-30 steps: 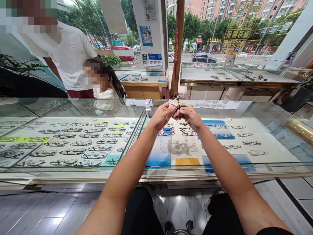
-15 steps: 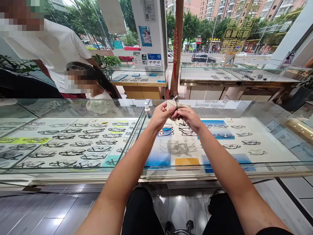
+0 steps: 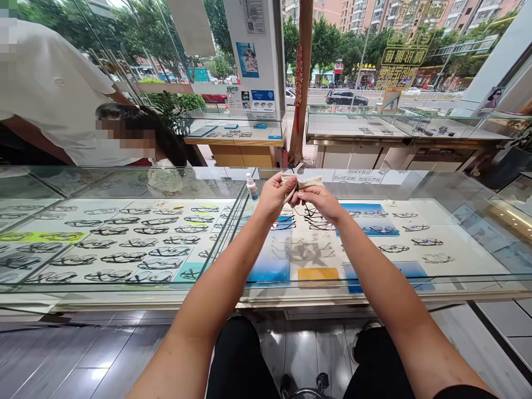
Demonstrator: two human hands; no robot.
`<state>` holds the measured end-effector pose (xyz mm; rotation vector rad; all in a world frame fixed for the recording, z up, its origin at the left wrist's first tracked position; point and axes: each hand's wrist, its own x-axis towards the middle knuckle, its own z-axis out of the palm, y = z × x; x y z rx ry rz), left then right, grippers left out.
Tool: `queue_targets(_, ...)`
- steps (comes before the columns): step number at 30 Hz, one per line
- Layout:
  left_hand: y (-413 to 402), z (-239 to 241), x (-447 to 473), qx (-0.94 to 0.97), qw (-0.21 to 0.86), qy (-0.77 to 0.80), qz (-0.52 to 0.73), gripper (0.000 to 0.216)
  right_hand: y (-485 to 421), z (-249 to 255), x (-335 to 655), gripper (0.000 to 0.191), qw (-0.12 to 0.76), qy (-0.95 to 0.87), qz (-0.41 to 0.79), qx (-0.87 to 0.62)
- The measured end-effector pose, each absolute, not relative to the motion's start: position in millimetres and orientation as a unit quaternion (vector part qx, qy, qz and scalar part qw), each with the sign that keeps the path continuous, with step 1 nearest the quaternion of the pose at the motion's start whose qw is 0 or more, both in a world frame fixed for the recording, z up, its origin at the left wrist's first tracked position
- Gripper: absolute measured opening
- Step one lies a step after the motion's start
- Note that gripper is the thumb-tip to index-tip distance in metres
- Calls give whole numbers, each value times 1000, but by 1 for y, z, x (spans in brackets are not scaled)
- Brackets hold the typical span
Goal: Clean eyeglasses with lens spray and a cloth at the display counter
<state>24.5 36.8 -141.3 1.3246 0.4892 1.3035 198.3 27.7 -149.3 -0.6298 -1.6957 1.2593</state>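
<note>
My left hand [image 3: 276, 195] is closed on a cream cloth [image 3: 311, 181], the thumb pressing it against a pair of dark, thin-framed eyeglasses. Close beside it, my right hand [image 3: 320, 200] pinches the eyeglasses [image 3: 306, 211] near the cloth. One thin dark part of the frame sticks up above the fingers, and another hangs below them. Fingers and cloth hide most of the lenses. Both hands are raised over the glass counter [image 3: 374, 191]. A small white spray bottle [image 3: 252, 188] stands upright to the left of my left hand.
Several rows of eyeglasses [image 3: 168, 252] lie under the counter glass. An orange card [image 3: 318, 277] and blue panels [image 3: 268, 267] are inside too. Across the counter at left are a person in a white shirt [image 3: 54, 83] and a smaller person with dark hair [image 3: 168, 138].
The cloth and eyeglasses have shifted slightly between my fingers, and the cloth is more bunched. The two people across the counter have moved to the left.
</note>
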Motion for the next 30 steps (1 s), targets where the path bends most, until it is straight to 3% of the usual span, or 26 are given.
queue_targets(11,46,-133,4,570,643,175,480,56,25,-144,203,33,476,-664,512,-265)
queue_targets(19,45,-136,4,564,624,201,501,65,26,-147,201,27,477,-650,530,-265)
queue_targets(26,44,-142,11,579,639,190,469,52,27,-148,199,27,476,-650,533,-260)
queue_targets(30,43,-145,15,582,628,197,477,58,26,-148,198,29,460,-659,537,-257)
